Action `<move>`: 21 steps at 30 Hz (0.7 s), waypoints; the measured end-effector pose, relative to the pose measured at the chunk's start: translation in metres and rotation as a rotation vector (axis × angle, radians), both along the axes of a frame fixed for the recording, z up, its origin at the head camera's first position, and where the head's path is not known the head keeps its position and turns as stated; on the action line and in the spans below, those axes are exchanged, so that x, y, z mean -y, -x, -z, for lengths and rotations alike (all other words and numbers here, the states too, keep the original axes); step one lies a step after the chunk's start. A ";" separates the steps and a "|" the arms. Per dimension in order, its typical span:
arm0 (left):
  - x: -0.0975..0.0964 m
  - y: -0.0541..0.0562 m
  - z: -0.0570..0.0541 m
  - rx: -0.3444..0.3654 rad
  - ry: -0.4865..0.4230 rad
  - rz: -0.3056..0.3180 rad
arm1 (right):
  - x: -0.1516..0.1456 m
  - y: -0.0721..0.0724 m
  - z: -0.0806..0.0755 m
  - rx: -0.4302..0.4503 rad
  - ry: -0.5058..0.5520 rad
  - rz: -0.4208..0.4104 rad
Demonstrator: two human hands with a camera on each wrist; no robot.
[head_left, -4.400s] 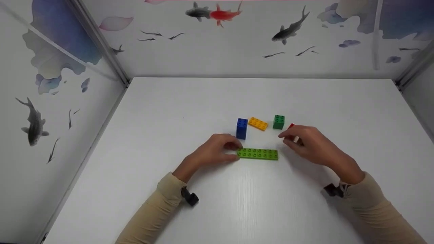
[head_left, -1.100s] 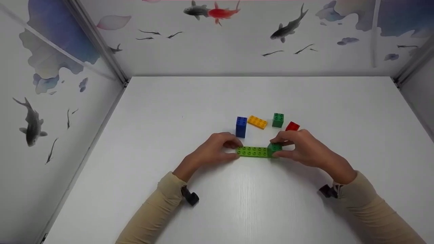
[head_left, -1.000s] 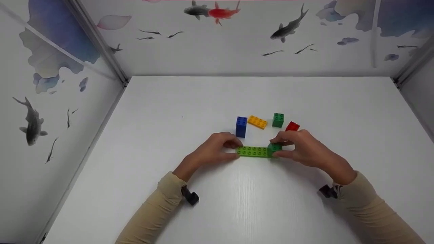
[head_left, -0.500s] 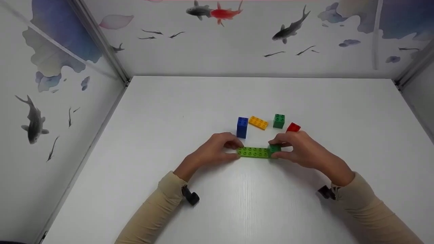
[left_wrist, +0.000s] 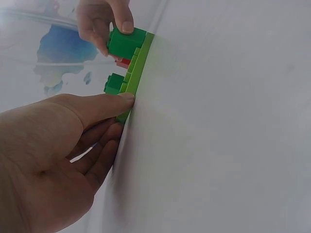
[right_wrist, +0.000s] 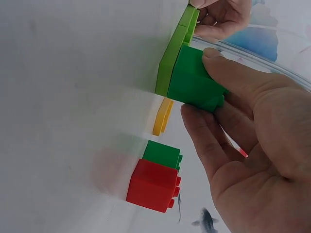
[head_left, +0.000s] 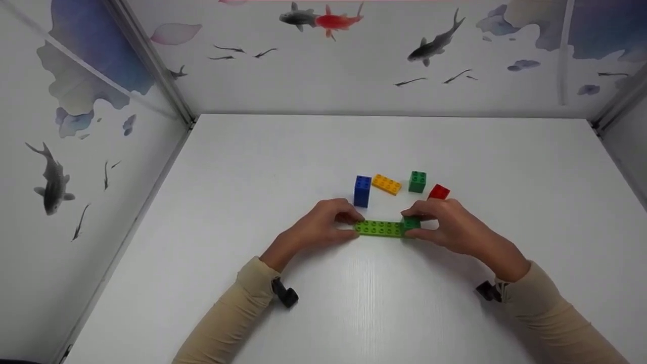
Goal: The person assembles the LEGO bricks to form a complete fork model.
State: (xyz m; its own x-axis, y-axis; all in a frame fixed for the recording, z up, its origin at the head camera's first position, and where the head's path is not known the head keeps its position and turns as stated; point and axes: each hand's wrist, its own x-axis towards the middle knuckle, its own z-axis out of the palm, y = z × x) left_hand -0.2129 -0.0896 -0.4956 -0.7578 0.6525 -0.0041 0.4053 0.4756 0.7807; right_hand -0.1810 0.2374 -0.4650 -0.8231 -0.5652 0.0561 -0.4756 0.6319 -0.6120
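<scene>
A long light green building-block plate (head_left: 379,228) lies flat on the white table, and a seam crosses its side in the right wrist view. My left hand (head_left: 326,222) pinches its left end between thumb and fingers. At the other end, a dark green block (right_wrist: 194,77) sits on the plate's studs. My right hand (head_left: 450,225) holds that block between thumb and fingertips, partly covering it in the head view. Behind the right hand is a red block (head_left: 439,191), its lower part hidden by the hand in the head view.
Beyond the plate stand a tall blue block (head_left: 362,192), a flat yellow plate (head_left: 386,184) and a second green block (head_left: 417,182). Walls printed with fish (head_left: 435,45) rise at the table's back and sides.
Since the oldest frame, my right hand has moved left from beside the red block, and the dark green block now shows on the light green plate's right end. My left hand keeps its place.
</scene>
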 end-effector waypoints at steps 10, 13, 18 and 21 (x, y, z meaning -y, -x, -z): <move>0.002 0.001 0.004 0.003 -0.049 0.024 | 0.004 -0.001 -0.003 -0.028 -0.053 -0.007; 0.002 0.001 0.004 0.002 -0.050 0.025 | 0.003 -0.002 -0.004 -0.031 -0.063 -0.015; 0.002 0.002 0.004 -0.009 -0.056 0.034 | 0.003 -0.002 -0.006 -0.039 -0.095 -0.019; 0.002 0.003 0.003 -0.018 -0.047 0.034 | 0.002 -0.002 -0.006 -0.041 -0.116 -0.009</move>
